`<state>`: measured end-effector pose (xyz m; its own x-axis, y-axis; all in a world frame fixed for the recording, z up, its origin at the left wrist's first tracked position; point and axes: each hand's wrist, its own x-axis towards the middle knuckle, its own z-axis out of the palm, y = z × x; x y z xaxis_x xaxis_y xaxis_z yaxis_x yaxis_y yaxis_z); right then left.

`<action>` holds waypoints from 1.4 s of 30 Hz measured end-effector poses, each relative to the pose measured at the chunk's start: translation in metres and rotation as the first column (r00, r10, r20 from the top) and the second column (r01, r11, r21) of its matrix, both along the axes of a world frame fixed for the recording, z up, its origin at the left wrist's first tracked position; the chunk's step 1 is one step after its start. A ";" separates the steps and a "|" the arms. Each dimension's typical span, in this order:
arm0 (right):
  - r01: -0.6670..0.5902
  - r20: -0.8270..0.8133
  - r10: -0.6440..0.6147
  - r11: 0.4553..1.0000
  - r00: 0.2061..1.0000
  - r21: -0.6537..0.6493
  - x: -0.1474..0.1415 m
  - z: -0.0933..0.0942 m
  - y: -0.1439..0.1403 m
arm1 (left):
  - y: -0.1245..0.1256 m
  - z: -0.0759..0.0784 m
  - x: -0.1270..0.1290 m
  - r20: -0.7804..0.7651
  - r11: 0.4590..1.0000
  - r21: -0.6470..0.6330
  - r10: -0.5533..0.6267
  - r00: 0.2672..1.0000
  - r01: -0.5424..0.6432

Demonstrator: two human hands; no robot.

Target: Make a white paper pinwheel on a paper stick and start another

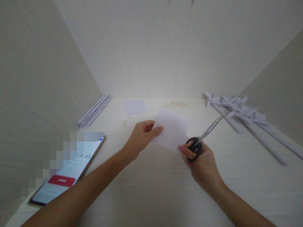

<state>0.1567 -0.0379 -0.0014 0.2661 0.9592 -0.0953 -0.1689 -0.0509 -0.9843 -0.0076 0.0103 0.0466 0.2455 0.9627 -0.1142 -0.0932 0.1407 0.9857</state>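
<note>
A square of white paper (171, 129) is held up over the middle of the table. My left hand (144, 134) pinches its left edge, thumb on top. My right hand (203, 160) has its fingers through the black handles of a pair of scissors (202, 138), whose blades are together and point up and to the right. The right thumb tip touches the paper's lower right corner, or lies very near it. A second white paper square (135, 107) lies flat behind my left hand.
Several rolled paper sticks (96, 110) lie at the back left. Paper sticks with frilled, bow-like ends (236, 108) are piled on the right. A phone (68, 173) lies beside my left forearm. Pale walls enclose the table (151, 195) at the back and sides.
</note>
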 end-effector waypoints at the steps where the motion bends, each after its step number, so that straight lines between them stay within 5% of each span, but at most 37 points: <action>1: 0.021 0.008 -0.021 1.000 1.000 0.016 0.000 0.000 0.000 | -0.001 0.000 0.001 0.013 1.000 -0.016 -0.020 1.000 0.021; 7: 0.153 0.074 -0.159 0.985 0.984 0.083 -0.002 0.004 -0.001 | -0.009 -0.005 0.007 0.090 0.991 -0.069 -0.113 0.990 0.119; 12: 0.114 0.141 -0.129 0.987 0.982 0.110 -0.004 0.009 -0.004 | -0.016 -0.007 0.016 -0.028 0.997 -0.082 -0.005 1.000 0.002; 17: -0.132 0.148 0.134 0.991 0.980 -0.027 -0.005 0.011 -0.005 | -0.010 -0.001 0.011 -0.060 0.992 -0.023 0.119 0.991 -0.120; 23: -0.489 0.100 0.503 0.862 0.859 -0.135 -0.009 0.015 -0.015 | -0.001 0.009 -0.002 0.013 0.953 0.121 0.280 0.960 -0.279; 28: -0.553 0.258 0.561 0.826 0.787 -0.108 -0.014 0.023 -0.020 | -0.001 0.013 -0.004 0.058 0.922 0.172 0.342 0.938 -0.347; 42: -0.612 0.254 0.625 0.779 0.738 -0.139 -0.012 0.026 -0.020 | 0.004 0.011 -0.005 0.118 0.905 0.124 0.395 0.911 -0.408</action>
